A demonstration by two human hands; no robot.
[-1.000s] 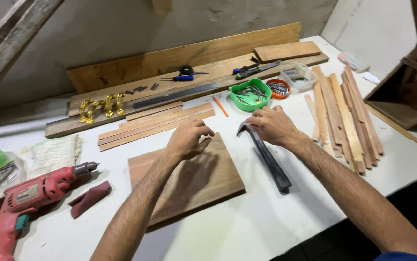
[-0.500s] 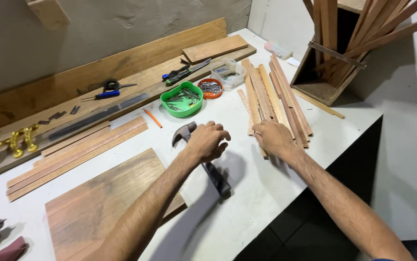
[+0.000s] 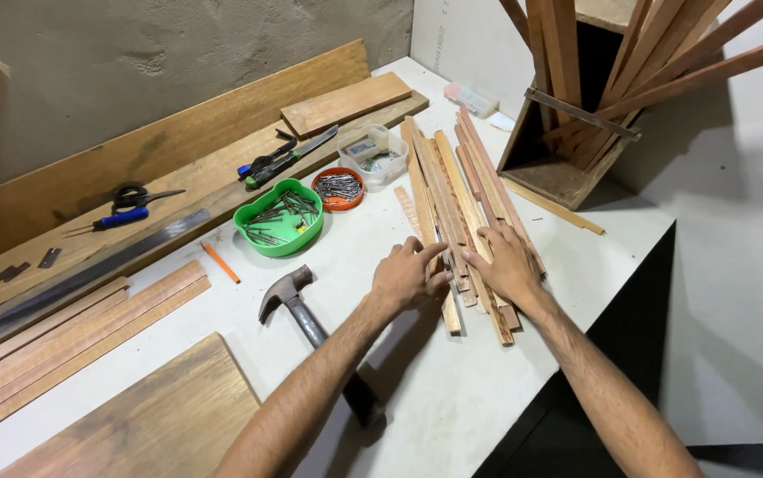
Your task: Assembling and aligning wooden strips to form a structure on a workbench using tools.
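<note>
Across the whole lower frame runs a white worktable (image 3: pixel 452 416), and along its upper left edge long wooden boards (image 3: pixel 178 142) lean against the grey wall. At the upper right a wooden box (image 3: pixel 558 168) stands stuffed with upright timber strips. A broad dark wooden panel (image 3: pixel 151 425) lies at the lower left, with a few long thin battens (image 3: pixel 72 327) just above it. Right of centre a fan of thin wooden slats (image 3: pixel 452 195) lies flat on the table, and both hands are on its near ends: the left hand (image 3: pixel 410 276) rests palm down with fingers loosely spread, gripping nothing, and the right hand (image 3: pixel 504 262) lies flat beside it, fingers stretched along the slats, also holding nothing. Just left of the left forearm a claw hammer (image 3: pixel 297 305) lies on the table, its handle passing under the arm. Above it sit a green tub of nails (image 3: pixel 280 226), a small orange dish (image 3: pixel 339 188) of screws and a clear plastic box (image 3: pixel 374 155).
</note>
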